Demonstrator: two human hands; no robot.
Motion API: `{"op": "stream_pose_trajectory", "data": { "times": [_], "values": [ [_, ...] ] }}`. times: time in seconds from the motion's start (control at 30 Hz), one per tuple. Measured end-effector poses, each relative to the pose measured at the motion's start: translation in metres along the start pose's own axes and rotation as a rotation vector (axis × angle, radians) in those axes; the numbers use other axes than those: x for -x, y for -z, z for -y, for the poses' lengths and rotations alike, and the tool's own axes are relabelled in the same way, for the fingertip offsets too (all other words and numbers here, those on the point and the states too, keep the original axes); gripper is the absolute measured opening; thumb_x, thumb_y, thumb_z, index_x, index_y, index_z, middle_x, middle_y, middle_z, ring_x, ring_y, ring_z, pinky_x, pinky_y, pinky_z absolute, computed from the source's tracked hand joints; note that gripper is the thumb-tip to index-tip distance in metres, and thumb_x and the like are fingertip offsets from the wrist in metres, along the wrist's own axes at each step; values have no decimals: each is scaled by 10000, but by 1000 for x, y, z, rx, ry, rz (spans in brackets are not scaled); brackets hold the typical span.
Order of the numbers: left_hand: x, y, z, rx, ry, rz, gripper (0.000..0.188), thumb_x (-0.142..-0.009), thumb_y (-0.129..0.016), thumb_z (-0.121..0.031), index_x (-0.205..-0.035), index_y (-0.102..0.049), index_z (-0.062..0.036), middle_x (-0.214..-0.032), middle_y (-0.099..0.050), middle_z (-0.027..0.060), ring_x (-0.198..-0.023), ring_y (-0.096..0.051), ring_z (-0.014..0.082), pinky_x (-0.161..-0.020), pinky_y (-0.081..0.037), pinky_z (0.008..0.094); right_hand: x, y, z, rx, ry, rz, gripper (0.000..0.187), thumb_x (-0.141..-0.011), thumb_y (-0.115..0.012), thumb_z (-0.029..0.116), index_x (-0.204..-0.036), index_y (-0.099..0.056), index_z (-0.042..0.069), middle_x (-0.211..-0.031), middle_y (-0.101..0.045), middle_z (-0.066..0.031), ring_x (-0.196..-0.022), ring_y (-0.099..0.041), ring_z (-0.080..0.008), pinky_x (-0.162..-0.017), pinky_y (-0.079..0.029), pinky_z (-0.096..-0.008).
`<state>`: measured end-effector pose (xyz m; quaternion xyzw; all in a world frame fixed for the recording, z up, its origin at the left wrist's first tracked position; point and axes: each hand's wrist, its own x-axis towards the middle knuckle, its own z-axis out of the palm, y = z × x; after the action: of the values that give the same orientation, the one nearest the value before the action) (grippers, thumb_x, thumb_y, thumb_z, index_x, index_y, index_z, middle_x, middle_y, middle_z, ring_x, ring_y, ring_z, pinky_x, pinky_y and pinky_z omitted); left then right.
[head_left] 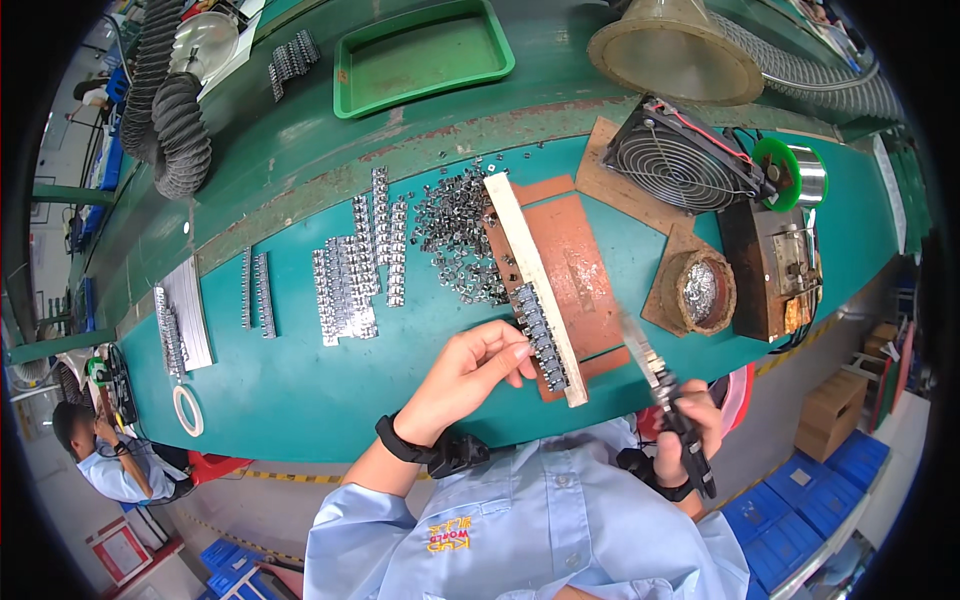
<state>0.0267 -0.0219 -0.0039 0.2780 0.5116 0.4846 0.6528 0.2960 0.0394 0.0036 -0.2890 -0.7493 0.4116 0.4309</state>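
Observation:
My left hand (478, 372) has its fingers curled and thumb against them, right beside a row of small dark components (540, 338). Whatever lies between its fingertips, if anything, is hidden. The row sits along the lower left side of a pale wooden bar (530, 255). Under the bar lies a reddish-brown board (582, 270). My right hand (697, 432) is wrapped round a black-handled tool (686, 440) with a metal front part. Its light tip is blurred and points up toward the board, apart from the bar.
Loose metal parts (460, 230) lie in a heap left of the bar. Further left are assembled component strips (350, 280) and a tape ring (187, 410). At right stand a fan (685, 160), a solder spool (800, 175), a round pot (704, 292) and a metal box (762, 270). Behind sits a green tray (425, 60).

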Motion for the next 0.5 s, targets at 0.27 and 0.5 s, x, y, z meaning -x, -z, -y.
{"op": "stream_pose_trajectory", "data": {
  "times": [0.27,0.5],
  "values": [
    [2,5,-8,-94,-12,-120,164,-921,-500,-153,-910,-572,-6,-793,-615,41,-667,-531,80,-640,-438,216,35,14,-21,380,-152,-363,411,-790,-571,38,-1170,-417,40,-1165,-421,-132,-919,-512,-198,-836,-417,-312],
    [2,11,-15,-548,-263,-671,83,-840,-604,-84,-859,-600,-4,-769,-600,47,-635,-517,94,-621,-426,227,21,6,-6,300,-279,-322,392,-778,-580,33,-1130,-409,46,-1083,-440,-110,-943,-475,-194,-864,-385,-327]
  ]
}}
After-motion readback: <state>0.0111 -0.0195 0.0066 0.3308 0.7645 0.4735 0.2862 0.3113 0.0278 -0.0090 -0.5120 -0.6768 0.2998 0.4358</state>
